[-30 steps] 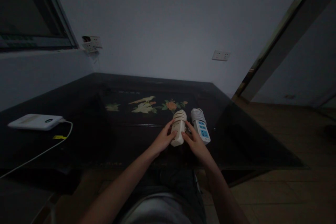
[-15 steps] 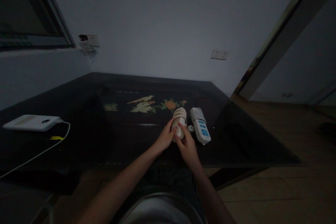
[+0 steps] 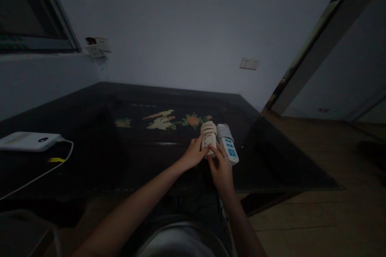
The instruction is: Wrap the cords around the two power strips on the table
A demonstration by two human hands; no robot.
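A cream-white power strip (image 3: pixel 208 139), its cord wound round the far end, is between my two hands at the front of the dark table. My left hand (image 3: pixel 194 153) grips its left side, thumb toward the near end. From the right and near end, my right hand (image 3: pixel 221 164) holds the same strip with closed fingers. Right beside it lies a second power strip (image 3: pixel 228 146) with blue socket faces and a grey-white wound cord. My right hand partly covers this second strip's left edge.
The black table (image 3: pixel 150 160) has a bird-and-flower picture (image 3: pixel 161 119) on its top. At the left lies a white device (image 3: pixel 30 141) with a white cable (image 3: pixel 45 174) and a yellow tag (image 3: pixel 56 160). Wall sockets (image 3: pixel 249 63) sit behind the table.
The cream-white power strip has moved right, up against the blue-socketed one, and its socket face now shows upward. Both hands moved with it. The view has shifted slightly.
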